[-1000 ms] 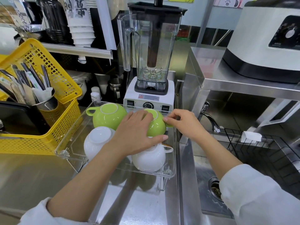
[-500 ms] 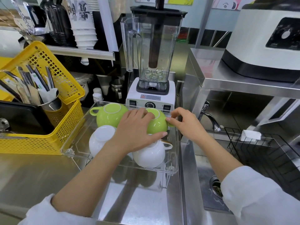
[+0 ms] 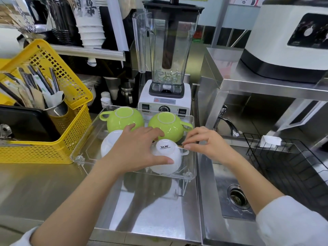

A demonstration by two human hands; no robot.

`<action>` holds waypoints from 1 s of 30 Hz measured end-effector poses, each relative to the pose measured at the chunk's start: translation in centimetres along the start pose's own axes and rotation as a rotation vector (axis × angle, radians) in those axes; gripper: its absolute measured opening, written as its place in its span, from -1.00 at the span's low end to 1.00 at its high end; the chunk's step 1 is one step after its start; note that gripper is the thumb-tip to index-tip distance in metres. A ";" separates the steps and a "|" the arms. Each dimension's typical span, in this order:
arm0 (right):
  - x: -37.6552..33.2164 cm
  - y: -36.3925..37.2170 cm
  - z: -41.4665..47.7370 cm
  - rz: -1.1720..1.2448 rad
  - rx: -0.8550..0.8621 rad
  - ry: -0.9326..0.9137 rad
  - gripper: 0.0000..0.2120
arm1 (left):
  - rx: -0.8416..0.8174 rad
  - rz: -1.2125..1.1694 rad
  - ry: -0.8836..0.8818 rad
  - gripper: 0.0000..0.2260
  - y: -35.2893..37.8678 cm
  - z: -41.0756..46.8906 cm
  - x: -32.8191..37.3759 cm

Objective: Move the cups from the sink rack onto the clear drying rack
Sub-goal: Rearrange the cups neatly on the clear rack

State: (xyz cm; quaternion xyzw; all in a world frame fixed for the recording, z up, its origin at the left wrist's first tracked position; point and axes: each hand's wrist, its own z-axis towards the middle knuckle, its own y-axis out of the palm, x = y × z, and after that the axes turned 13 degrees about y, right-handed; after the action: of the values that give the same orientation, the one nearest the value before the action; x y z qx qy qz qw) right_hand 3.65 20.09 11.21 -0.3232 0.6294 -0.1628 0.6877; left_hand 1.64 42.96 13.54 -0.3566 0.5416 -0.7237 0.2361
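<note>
Left hand (image 3: 136, 151) grasps the upturned white cup (image 3: 166, 157) (racked); right hand (image 3: 204, 143) pinches its handle.

A yellow basket (image 3: 53, 135) of cutlery sits at the worktop's (image 3: 44, 189) left edge. A blender (image 3: 166, 68) stands at the back edge. White appliance (image 3: 287, 41) on the steel shelf.

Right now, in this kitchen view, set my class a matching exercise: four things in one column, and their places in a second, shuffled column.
Things:
1. Blender
2. Yellow basket
3. White cup marked YA.MI
4. Black wire rack

Places:
A. Over the sink, at right
B. Behind the clear drying rack
C. Under the left hand, on the clear rack
D. Left of the clear rack

Pairs: 1-B, 2-D, 3-C, 4-A
</note>
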 end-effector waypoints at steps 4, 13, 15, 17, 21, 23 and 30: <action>-0.2 -0.2 -0.8 0.082 -0.027 0.059 -0.87 | -0.018 -0.020 -0.007 -0.31 0.2 0.0 -0.1; -0.6 0.4 -1.9 0.051 0.000 0.088 -0.90 | -0.042 -0.091 -0.003 -0.49 0.0 -0.1 -0.3; -0.6 0.4 -2.0 0.065 -0.002 0.101 -0.90 | -0.045 -0.061 0.010 -0.47 0.1 -0.1 -0.5; -0.6 0.5 -2.1 0.082 -0.007 0.117 -0.90 | -0.035 -0.038 0.032 -0.40 0.1 0.0 -0.6; -0.8 0.7 -2.5 0.078 0.041 0.110 -0.80 | 0.219 -0.126 0.088 -0.27 -0.5 -0.8 -0.5; -1.0 0.7 -2.6 0.123 0.094 0.099 -0.71 | 0.373 -0.149 0.079 -0.32 -1.4 -1.6 -0.8; -3.0 2.0 -1.8 0.104 0.177 0.014 -0.76 | 0.219 -0.094 -0.281 -0.27 -3.1 -5.0 -3.7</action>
State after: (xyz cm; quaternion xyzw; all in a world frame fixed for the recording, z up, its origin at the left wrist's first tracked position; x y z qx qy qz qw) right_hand 1.08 23.04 12.22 -0.2267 0.6331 -0.1841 0.7168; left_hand 0.24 49.69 14.75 -0.4510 0.4039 -0.7319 0.3128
